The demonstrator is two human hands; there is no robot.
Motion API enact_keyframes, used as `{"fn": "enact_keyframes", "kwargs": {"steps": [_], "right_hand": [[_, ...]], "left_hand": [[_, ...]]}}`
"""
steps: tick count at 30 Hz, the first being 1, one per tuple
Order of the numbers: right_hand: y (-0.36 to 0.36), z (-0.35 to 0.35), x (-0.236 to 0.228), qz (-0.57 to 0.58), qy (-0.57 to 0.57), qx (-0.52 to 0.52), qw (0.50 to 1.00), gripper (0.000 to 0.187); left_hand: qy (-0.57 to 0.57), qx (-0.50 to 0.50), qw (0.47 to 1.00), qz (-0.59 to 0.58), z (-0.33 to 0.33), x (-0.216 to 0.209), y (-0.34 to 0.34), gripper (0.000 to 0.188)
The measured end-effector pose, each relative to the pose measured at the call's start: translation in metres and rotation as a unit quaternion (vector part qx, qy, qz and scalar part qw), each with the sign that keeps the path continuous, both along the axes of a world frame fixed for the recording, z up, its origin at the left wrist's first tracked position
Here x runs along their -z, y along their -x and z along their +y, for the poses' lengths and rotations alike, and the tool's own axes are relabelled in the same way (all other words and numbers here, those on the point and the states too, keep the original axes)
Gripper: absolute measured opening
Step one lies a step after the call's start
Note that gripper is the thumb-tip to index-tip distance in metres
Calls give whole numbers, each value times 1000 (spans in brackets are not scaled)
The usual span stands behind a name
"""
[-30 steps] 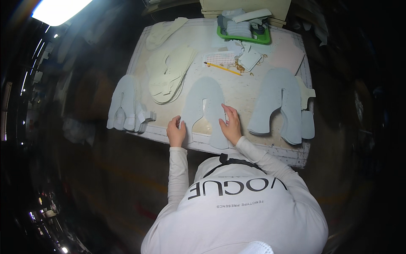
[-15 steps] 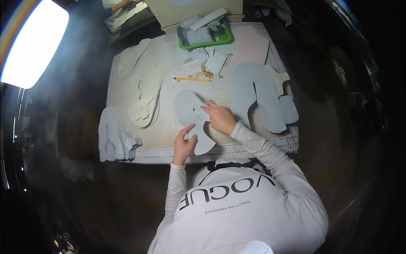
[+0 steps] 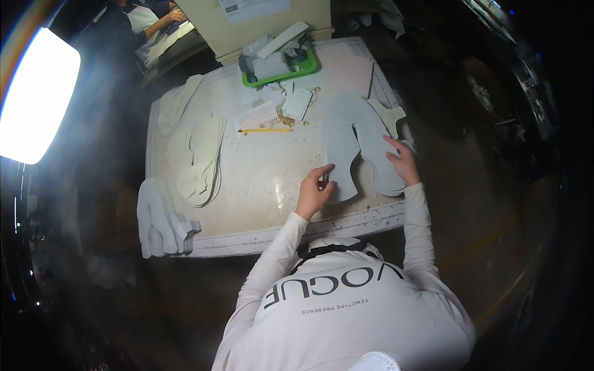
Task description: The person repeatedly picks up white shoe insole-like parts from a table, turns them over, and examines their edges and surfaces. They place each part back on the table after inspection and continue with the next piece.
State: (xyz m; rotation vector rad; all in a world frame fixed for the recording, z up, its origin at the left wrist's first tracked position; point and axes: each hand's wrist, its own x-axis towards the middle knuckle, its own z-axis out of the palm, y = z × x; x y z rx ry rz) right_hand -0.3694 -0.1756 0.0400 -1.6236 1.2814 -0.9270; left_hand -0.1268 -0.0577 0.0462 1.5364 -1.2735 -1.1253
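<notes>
A stack of pale blue-grey, horseshoe-shaped cut pieces (image 3: 348, 120), like shoe uppers, lies on the right of the table. My left hand (image 3: 315, 193) is closed at the outer edge of the top piece's left leg, thumb and fingers bent around it. On the right leg rests my right hand (image 3: 403, 163), its fingers apart and their tips touching the surface. Part of a cream cut piece (image 3: 388, 114) shows from beneath the stack's right side.
Cream cut pieces (image 3: 201, 164) lie left of centre, with another grey stack (image 3: 154, 216) at the front left corner. Farther back are a yellow pencil (image 3: 266, 130), paper tags (image 3: 297, 102) and a green basket (image 3: 303, 69) of material. Another person's hand (image 3: 173, 17) shows at the far left.
Both hands have moved right, from mid-table to the right stack. The grey piece held mid-table is gone from there and now appears to lie on that stack. The view has shifted.
</notes>
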Motion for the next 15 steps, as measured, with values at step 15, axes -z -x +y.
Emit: {"fn": "enact_keyframes", "kwargs": {"steps": [15], "right_hand": [[-44,36,-12,251,246,29,936,45]], "left_hand": [[148,-237,854,-439,29,1,-191,44]]}}
